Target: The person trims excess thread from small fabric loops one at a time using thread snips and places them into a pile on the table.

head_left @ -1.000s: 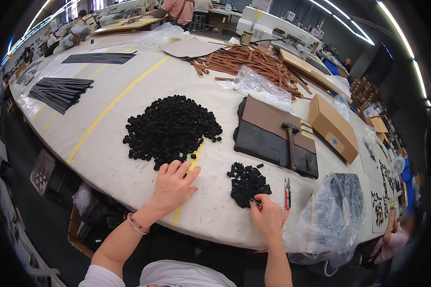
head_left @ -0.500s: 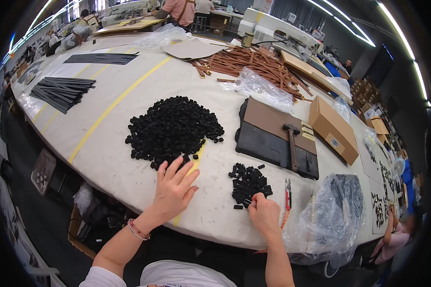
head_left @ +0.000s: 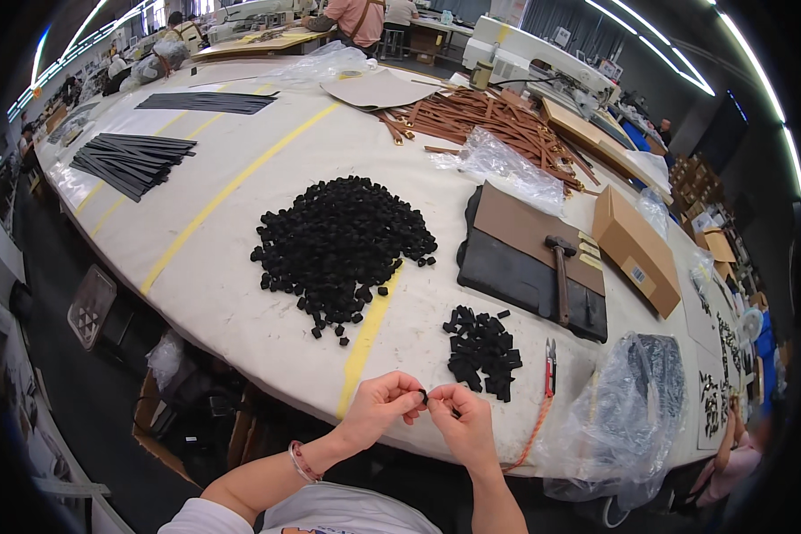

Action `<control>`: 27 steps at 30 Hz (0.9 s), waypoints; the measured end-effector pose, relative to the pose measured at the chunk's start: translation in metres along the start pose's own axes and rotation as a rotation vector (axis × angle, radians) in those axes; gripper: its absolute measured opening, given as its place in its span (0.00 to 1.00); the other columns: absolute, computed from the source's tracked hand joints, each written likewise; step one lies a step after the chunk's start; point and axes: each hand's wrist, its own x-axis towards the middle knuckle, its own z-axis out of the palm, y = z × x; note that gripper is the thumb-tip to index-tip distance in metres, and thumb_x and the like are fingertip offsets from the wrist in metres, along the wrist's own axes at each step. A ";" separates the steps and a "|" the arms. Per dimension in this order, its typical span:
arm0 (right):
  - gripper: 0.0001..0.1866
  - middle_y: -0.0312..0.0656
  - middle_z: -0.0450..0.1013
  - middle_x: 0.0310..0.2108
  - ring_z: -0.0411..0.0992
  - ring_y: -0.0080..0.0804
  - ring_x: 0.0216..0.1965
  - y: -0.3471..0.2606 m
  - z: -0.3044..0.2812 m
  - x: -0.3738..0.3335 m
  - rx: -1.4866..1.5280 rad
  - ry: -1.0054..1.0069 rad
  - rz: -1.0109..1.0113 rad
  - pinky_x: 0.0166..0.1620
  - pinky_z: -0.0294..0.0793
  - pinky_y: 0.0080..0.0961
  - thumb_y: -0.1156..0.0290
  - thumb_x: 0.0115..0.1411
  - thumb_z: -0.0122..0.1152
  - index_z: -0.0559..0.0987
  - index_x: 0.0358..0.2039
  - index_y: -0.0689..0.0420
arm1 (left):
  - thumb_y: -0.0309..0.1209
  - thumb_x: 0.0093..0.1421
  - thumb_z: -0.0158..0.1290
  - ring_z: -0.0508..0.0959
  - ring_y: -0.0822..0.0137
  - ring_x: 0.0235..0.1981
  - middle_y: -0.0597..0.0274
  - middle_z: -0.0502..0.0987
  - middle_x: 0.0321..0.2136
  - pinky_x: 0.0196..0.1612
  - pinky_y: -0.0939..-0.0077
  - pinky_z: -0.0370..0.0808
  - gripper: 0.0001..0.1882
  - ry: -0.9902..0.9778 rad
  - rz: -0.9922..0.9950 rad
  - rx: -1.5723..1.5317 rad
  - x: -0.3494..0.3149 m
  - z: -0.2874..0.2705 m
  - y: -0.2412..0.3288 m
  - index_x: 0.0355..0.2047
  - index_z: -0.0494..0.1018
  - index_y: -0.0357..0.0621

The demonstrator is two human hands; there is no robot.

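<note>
Close together at the table's near edge, my left hand (head_left: 385,409) and my right hand (head_left: 461,425) are both closed in a pinch. Between their fingertips is a small black loop-like piece (head_left: 423,396), which both seem to grip. Another dark bit shows at the right fingers, too small to name. Ahead and to the left lies a large heap of small black pieces (head_left: 338,240). A smaller pile of flatter black pieces (head_left: 482,354) lies just beyond my right hand. Red-handled snips (head_left: 550,369) with an orange cord rest right of that pile.
A hammer (head_left: 561,276) lies on a dark pad (head_left: 507,271) with a brown sheet. Beside it are a cardboard box (head_left: 636,251) and crumpled clear plastic (head_left: 623,418). Farther back lie brown straps (head_left: 472,120) and black strips (head_left: 133,165). A co-worker (head_left: 730,458) is at the right.
My left hand has left the large heap and my right hand the small pile. Both have come together near the table edge around a small black piece. The view has shifted slightly.
</note>
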 end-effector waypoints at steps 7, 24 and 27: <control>0.04 0.35 0.65 0.10 0.58 0.13 0.13 0.002 -0.005 0.003 -0.184 -0.111 -0.069 0.17 0.57 0.13 0.78 0.47 0.55 0.73 0.25 0.64 | 0.27 0.55 0.48 0.69 0.82 0.22 0.67 0.72 0.23 0.25 0.88 0.67 0.06 0.010 0.008 0.183 -0.007 -0.004 0.000 0.32 0.68 0.36; 0.05 0.38 0.65 0.10 0.64 0.30 0.10 0.011 0.015 -0.003 -0.454 0.097 -0.378 0.16 0.62 0.21 0.77 0.42 0.56 0.71 0.23 0.58 | 0.24 0.53 0.48 0.68 0.79 0.15 0.66 0.70 0.17 0.16 0.87 0.65 0.03 0.077 0.361 0.588 -0.019 -0.004 0.001 0.25 0.68 0.37; 0.05 0.38 0.65 0.11 0.65 0.32 0.11 0.019 0.016 0.000 -0.607 0.138 -0.700 0.16 0.63 0.23 0.77 0.42 0.56 0.71 0.22 0.58 | 0.25 0.53 0.49 0.67 0.78 0.14 0.65 0.70 0.18 0.15 0.86 0.65 0.03 0.049 -0.065 0.058 -0.016 -0.006 0.005 0.25 0.68 0.38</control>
